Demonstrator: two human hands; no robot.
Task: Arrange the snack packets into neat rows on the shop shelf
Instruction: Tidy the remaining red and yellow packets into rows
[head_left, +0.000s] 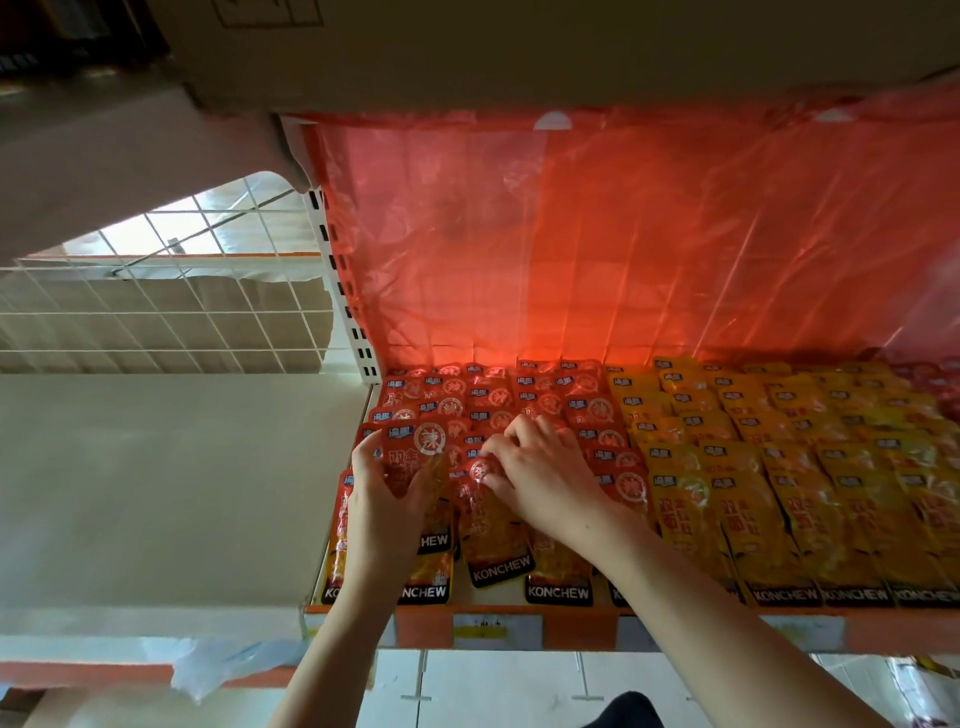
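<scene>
The left hand (384, 499) has its grip closed round a red snack packet (415, 452), thumb on the packet's left edge and fingers curled under its lower right, lifting it tilted above the rows. At 3 o'clock from it, the right hand (540, 478) pinches the top of another red packet (480, 470) with curled fingertips, palm down over the red packets (545, 400). These lie in overlapping rows on the shelf (498, 610), filling its left part. At 3 o'clock from them lie the yellow packets (779, 467), also in rows. At 12 o'clock hangs a red plastic sheet (597, 234). At 9 o'clock stands a white wire grid (171, 312).
</scene>
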